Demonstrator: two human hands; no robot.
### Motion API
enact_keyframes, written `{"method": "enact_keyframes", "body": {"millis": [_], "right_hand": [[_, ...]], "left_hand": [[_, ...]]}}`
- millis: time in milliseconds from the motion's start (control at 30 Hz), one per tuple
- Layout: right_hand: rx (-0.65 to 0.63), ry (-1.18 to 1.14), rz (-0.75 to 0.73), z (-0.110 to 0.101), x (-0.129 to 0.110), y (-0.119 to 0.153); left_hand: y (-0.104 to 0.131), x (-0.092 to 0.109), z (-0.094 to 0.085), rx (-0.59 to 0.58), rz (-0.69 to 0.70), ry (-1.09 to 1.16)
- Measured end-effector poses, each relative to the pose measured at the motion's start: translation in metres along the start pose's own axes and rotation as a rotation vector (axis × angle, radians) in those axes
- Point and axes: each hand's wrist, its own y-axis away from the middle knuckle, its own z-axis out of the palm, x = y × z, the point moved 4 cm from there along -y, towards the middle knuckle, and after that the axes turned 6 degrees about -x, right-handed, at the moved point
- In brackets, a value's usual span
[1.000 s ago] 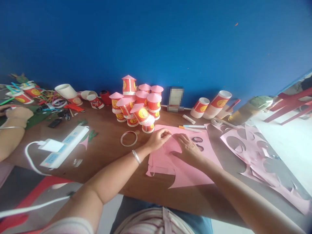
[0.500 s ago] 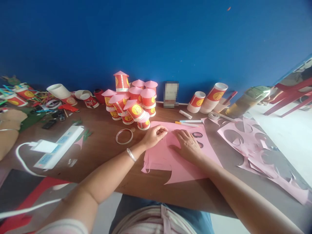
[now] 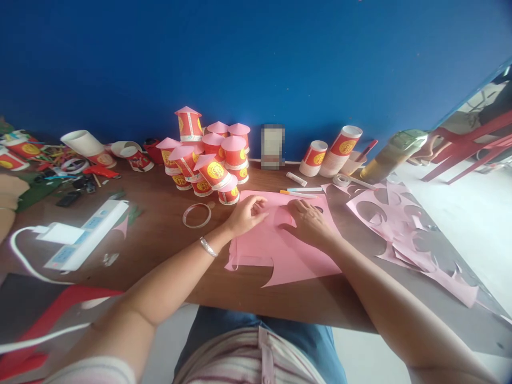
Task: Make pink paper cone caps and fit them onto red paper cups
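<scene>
My left hand (image 3: 247, 215) hovers at the left part of a pink paper sheet (image 3: 300, 266), thumb and fingers apart, with nothing visible between them. Flat on the same sheet lies my right hand (image 3: 310, 221), fingers stretched forward. Beside its fingers shows a dark loop, the handle of scissors (image 3: 320, 209); the rest of them is hidden under the hand. The sheet's front edge has a curved cut-out, and further pink layers show at its left corner. Just beyond the sheet are an orange marker (image 3: 296, 194) and a blue-white marker (image 3: 306, 189).
Red paper cups with pink cone tops (image 3: 214, 172) are stacked behind my left hand. Near them lie a pale ring (image 3: 184, 216) and a glue stick (image 3: 296, 179). Cut pink scraps (image 3: 420, 261) spread at right. At left is a power strip (image 3: 96, 226) with a white cable.
My left hand has gone from a pinch to parted fingers. My right hand stays flat, now covering more of the scissors. The whole view has shifted slightly.
</scene>
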Motion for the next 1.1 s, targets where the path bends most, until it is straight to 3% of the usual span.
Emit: {"method": "enact_keyframes", "body": {"millis": [200,333,567,833,1100], "right_hand": [[-0.003,-0.091,-0.012,0.002,0.002,0.001],[0.029,-0.241,0.032,0.007,0.005,-0.003],[0.233,-0.417,-0.013,0.009,0.004,-0.006],[0.323,-0.199,-0.005,0.006,0.029,-0.006],[0.188,-0.046,0.088,0.015,0.028,-0.008]], "left_hand": [[0.006,0.016,0.016,-0.081,0.123,-0.287],[0.006,0.016,0.018,-0.089,0.101,-0.372],[0.002,0.011,0.008,-0.044,-0.056,-0.197],[0.001,0.011,0.001,-0.039,-0.108,-0.025],[0.001,0.01,-0.002,-0.047,-0.122,0.204]]}}
